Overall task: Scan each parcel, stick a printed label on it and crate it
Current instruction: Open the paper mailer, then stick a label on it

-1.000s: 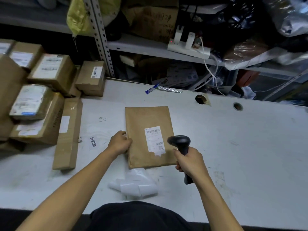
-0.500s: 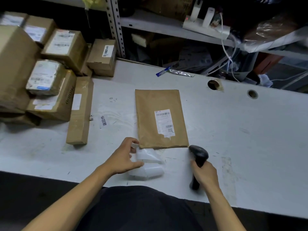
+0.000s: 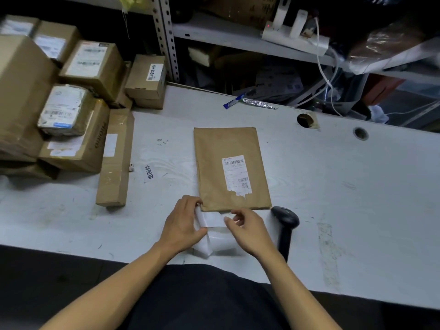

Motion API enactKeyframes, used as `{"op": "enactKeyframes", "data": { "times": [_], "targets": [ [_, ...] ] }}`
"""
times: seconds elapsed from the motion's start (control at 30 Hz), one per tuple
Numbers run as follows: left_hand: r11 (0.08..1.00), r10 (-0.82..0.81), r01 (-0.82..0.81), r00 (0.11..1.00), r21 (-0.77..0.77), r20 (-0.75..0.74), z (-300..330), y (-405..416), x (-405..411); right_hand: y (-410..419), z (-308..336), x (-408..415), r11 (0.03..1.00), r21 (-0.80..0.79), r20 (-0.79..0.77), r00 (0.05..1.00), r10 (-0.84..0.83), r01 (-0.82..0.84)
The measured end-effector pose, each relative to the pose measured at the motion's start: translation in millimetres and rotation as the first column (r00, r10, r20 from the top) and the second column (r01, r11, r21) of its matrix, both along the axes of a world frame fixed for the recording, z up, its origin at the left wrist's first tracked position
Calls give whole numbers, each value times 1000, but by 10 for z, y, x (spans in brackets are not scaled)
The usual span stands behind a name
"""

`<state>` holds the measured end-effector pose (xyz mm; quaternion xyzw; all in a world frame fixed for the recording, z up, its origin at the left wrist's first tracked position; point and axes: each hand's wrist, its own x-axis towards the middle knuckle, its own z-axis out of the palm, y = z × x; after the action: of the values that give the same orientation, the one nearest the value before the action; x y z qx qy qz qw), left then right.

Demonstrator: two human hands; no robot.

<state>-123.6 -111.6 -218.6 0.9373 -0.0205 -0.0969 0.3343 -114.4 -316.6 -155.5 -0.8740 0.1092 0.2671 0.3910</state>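
**Desk:** What has changed since the earlier frame?

**Photographer:** The right hand [image 3: 250,228] has let go of the black handheld barcode scanner [image 3: 285,225], which now lies on the scuffed white worktable [image 3: 357,198] just right of that hand. Both hands have closed in on the curled white strip of printed labels [image 3: 214,232] at the near edge.

**Desk:** And their grip?

**Photographer:** The left hand [image 3: 183,222] pinches the strip's left end; the right hand's fingertips pinch its right end, apparently to peel one label free.

**Desk:** Where is the parcel?

**Photographer:** The flat brown paper mailer [image 3: 231,167] lies mid-table just beyond the hands, old shipping label face up. Brown cardboard boxes [image 3: 78,103] are stacked at far left. No crate is in view.

**Desk:** Risks?

**Photographer:** The curl could make the label tear or fold onto itself. A hasty placement may crease it or cover the existing barcode. An elbow could knock the scanner off the near edge.
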Motion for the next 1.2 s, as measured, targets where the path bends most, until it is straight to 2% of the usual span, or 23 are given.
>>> {"op": "enactKeyframes", "data": {
  "times": [0.07,0.13,0.2,0.3,0.4,0.5,0.57,0.67,0.77,0.83,0.9,1.0,1.07,1.1,1.13,1.2],
  "targets": [
    [999,11,-11,1000,-32,-5,-2,-10,5,160,-185,110,999,48,-79,997,-14,17],
    [996,45,-48,998,-73,-43,7,-36,13,252,-298,185,986,124,-149,985,-89,108],
    [994,68,-73,995,-77,-70,22,-41,29,278,-353,213,975,155,-171,976,-133,160],
    [997,45,-50,994,-57,-95,58,45,20,259,-362,196,970,188,-219,969,-112,154],
    [999,-19,14,993,-41,-115,143,210,-51,244,-271,171,961,266,-244,970,-12,78],
    [993,-91,81,988,-87,-125,313,344,-72,334,-111,173,934,353,-241,960,142,-49],
    [986,-136,125,986,-113,-97,428,398,-28,399,-67,184,908,411,-190,968,165,-75],
    [985,-155,152,987,-82,-35,557,484,84,382,30,301,892,450,-100,990,98,-43],
    [986,-162,163,986,-27,25,625,602,175,246,138,480,850,522,-106,994,-20,73],
    [984,-175,177,983,-37,57,665,653,220,127,192,593,848,516,-102,992,-76,118],
    [980,-178,184,981,-73,75,727,675,255,20,231,668,895,440,-56,997,-55,74],
    [974,-196,207,975,-97,107,850,665,300,-91,211,728,968,226,29,994,106,-110],
    [967,-206,219,972,-126,113,933,635,317,-103,207,706,969,72,70,970,231,-236],
    [964,-214,229,970,-138,111,971,613,323,-76,223,679,961,52,105,959,265,-271],
    [960,-230,244,967,-138,108,1012,591,328,-33,256,656,956,91,136,955,264,-278],
    [950,-275,287,956,-123,107,1097,535,334,109,355,615,927,289,146,968,205,-240]
  ]
}}
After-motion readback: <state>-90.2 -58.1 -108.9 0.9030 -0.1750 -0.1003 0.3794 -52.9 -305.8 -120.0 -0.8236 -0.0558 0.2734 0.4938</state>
